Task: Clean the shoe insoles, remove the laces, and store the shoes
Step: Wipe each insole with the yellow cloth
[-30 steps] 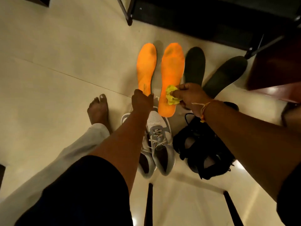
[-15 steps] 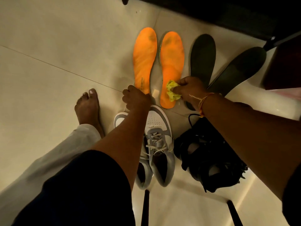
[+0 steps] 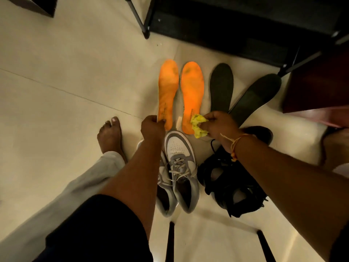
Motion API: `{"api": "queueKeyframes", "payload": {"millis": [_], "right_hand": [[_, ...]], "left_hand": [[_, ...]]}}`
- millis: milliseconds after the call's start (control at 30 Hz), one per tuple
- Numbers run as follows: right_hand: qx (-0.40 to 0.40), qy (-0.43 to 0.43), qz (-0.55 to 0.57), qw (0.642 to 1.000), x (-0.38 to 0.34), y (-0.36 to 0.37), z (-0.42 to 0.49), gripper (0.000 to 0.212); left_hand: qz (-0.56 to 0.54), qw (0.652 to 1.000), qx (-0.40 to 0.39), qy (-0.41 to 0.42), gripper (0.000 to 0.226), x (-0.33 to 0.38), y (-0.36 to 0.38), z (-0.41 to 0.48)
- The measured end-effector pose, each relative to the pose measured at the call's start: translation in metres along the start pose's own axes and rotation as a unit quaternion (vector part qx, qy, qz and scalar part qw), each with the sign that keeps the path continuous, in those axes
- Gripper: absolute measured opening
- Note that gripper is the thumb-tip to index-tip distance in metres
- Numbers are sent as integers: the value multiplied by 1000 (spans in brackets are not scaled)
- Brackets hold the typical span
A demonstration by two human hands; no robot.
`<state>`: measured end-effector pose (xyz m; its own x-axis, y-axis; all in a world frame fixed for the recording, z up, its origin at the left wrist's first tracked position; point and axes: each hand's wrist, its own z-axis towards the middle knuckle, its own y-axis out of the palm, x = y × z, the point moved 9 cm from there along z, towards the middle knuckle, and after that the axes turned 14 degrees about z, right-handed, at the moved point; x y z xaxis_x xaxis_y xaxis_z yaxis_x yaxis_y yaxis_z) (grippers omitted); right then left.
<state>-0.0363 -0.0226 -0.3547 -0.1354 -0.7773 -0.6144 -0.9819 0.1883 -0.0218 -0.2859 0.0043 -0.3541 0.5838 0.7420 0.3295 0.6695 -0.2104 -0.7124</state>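
Two orange insoles lie side by side on the floor, the left one (image 3: 167, 87) and the right one (image 3: 192, 91). My left hand (image 3: 152, 127) pinches the heel end of the left orange insole. My right hand (image 3: 219, 125) grips a crumpled yellow cloth (image 3: 197, 124) at the heel of the right orange insole. Two dark insoles (image 3: 221, 86) (image 3: 255, 97) lie to the right. A pair of white and grey laced sneakers (image 3: 179, 167) sits below the orange insoles. A pair of black shoes (image 3: 232, 182) sits under my right forearm.
A black shoe rack (image 3: 226, 25) stands at the back, its legs on the pale tiled floor (image 3: 66, 63). A dark red wooden piece (image 3: 317, 91) is at the right. My bare left foot (image 3: 110, 135) rests left of the sneakers. Two dark stool legs (image 3: 170, 241) show below.
The yellow cloth and my right hand have slid down the right orange insole to its heel. My left hand now pinches the left insole's heel. The camera view shifted.
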Motion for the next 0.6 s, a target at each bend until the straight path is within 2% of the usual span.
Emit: {"api": "queueKeyframes", "payload": {"millis": [33,133,200,300,433,600], "right_hand": [[-1,-14,7,1000,-11,-2,-19,25],[-12,-58,49,997,-48,-10,-86,28],[-20,-89,69,993,-78,-20,-136,35],[-13,-151,73,986,-120,-36,-210,31],[-16,-244,73,967,-163,-51,-316,25],[-15,-362,53,931,-182,-72,-434,23]], "left_hand": [[-23,1000,-13,0,3,4,-7,-15],[-107,993,-51,-10,20,18,-33,-76],[-145,987,-74,-1,15,34,-54,-126],[-274,953,-128,10,6,54,-80,-203],[-356,915,-172,85,5,74,-115,-298],[-392,868,-236,193,20,75,-152,-400]]}}
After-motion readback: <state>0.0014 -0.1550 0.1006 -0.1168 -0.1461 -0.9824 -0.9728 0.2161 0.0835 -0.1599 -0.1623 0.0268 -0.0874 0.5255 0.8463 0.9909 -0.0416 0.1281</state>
